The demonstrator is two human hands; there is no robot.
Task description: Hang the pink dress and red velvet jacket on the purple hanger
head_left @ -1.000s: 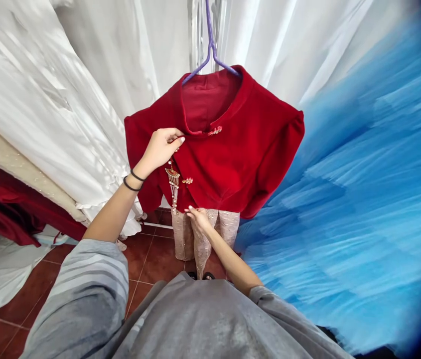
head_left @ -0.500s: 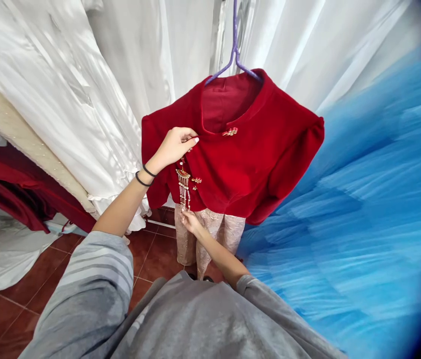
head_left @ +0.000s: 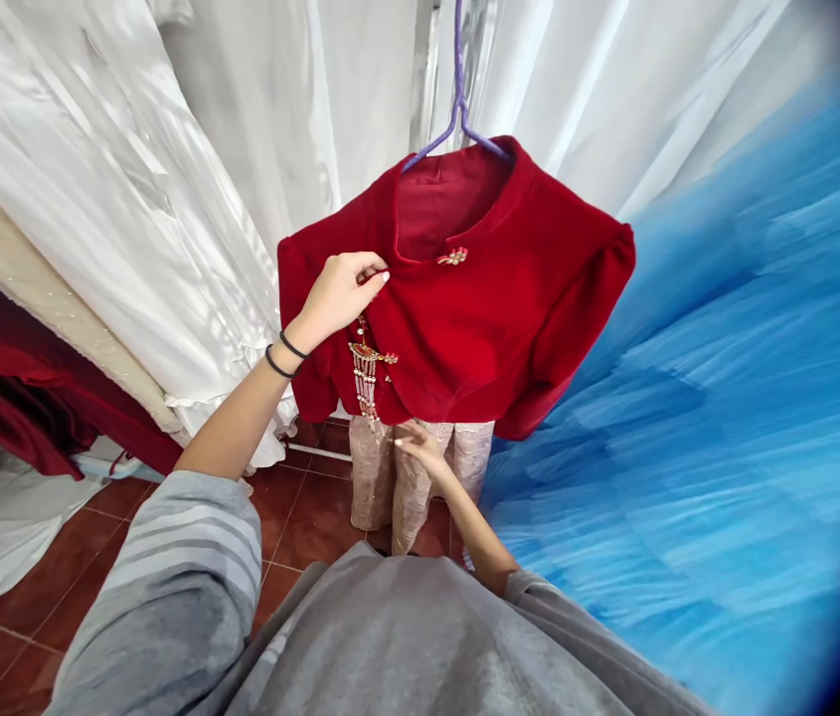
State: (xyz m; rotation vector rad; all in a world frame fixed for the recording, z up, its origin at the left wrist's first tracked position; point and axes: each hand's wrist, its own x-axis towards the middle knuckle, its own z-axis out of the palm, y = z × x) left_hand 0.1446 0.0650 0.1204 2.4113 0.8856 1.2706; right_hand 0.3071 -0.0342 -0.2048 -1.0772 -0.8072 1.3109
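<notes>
From the head view, the left hand (head_left: 339,290) is pinching the red velvet jacket (head_left: 464,333) at its front; at that grip's six o'clock the beaded tassel (head_left: 365,376) is hanging lengthwise. The right hand (head_left: 425,449), fingers parted, is hovering farther off, toward the tassel's five o'clock.

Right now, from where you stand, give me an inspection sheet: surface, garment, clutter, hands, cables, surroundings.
Surface: red-brown tiled floor below.
Garment: red jacket on a purple hanger; beaded tassel hanging at its front.
Clutter: dark red fabric and pale sheer cloth at the picture's left edge.
Left hand: pinches the jacket's front edge below the collar.
Right hand: below the hem, fingers loosely open, apparently holding nothing.
Cables: nothing seen.
Surroundings: white fabric left and behind; blue tulle right; pale pink textured fabric below the jacket.
</notes>
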